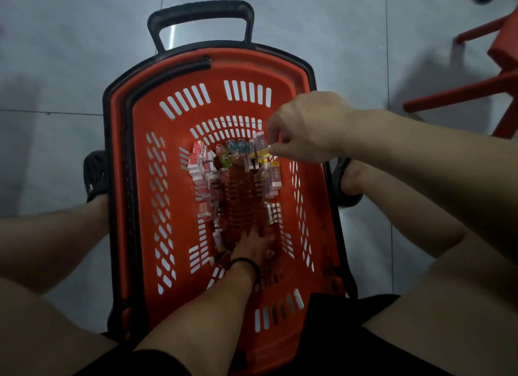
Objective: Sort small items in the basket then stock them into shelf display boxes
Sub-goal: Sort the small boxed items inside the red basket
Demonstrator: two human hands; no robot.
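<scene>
A red plastic basket point(157, 179) with a black handle stands on the floor between my legs. Small packets lie on its bottom: red and white boxes point(203, 171) along the left, round coloured pieces point(234, 151) at the far end, pale purple boxes point(273, 176) on the right. My right hand point(305, 129) reaches in from the right and pinches a small yellow packet point(263, 153) at the far right of the pile. My left hand point(252, 247) is deep in the near end with fingers spread flat on the bottom among small packets.
The floor is grey tile. A red stool or chair frame point(476, 87) stands at the upper right. My feet in dark sandals sit on either side of the basket, the left foot point(95, 176) and the right foot point(347, 179). The basket's pull handle point(200, 14) sticks out at the far end.
</scene>
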